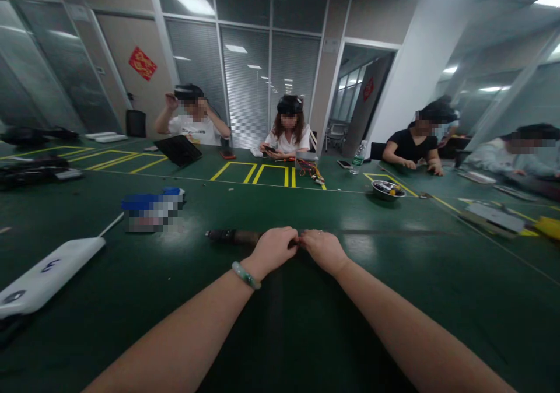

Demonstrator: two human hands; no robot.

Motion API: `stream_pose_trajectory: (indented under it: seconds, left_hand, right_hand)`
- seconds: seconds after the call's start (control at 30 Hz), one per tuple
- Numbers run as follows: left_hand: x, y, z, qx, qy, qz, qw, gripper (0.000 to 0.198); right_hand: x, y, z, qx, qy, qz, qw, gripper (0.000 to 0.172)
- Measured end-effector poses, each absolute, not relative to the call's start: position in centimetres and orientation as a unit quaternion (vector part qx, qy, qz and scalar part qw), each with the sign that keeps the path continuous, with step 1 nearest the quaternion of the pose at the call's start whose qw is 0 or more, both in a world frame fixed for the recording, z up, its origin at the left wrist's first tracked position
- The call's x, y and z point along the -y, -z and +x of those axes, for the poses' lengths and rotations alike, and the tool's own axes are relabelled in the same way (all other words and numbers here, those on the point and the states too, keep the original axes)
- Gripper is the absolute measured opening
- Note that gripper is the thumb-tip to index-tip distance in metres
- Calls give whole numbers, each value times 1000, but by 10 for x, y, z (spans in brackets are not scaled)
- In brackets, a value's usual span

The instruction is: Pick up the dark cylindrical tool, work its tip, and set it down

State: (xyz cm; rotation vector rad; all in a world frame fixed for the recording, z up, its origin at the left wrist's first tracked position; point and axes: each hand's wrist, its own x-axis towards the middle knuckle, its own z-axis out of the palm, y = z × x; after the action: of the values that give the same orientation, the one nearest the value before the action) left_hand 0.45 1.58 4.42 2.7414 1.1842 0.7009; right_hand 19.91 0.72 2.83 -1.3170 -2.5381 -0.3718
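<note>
A dark, rod-like tool lies crosswise on the green table in front of me, its narrow metallic tip pointing left. My left hand, with a jade-coloured bangle at the wrist, is closed round the tool's right part. Right beside it, my right hand has its fingers curled in, touching or nearly touching the left fingertips at the tool's right end. Both hands cover that end, so its shape is hidden.
To the left are a white power strip-like device with a cable and a blurred blue-and-white pack. Farther back stand a metal bowl of small items, a plastic bottle and coloured wires. Several people sit around the table.
</note>
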Motion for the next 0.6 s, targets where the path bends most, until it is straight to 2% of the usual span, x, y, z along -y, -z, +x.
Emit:
stream_pose_trajectory:
  seconds: [0.1,0.27,0.43,0.6]
  left_hand:
    - [-13,-45,4,-380,-232,895,23,8]
    - [-7,-50,3,-369,-256,893,11,26]
    - [-6,-52,0,-349,-258,901,-17,58]
    - [-8,-47,-1,-367,-238,899,-33,85]
  right_hand:
    - [-11,-23,197,867,117,-472,111,15]
    - [-10,-25,195,872,116,-465,98,15]
    - [-17,-35,223,844,117,-517,79,15]
    - [-9,-36,330,760,92,-642,54,19]
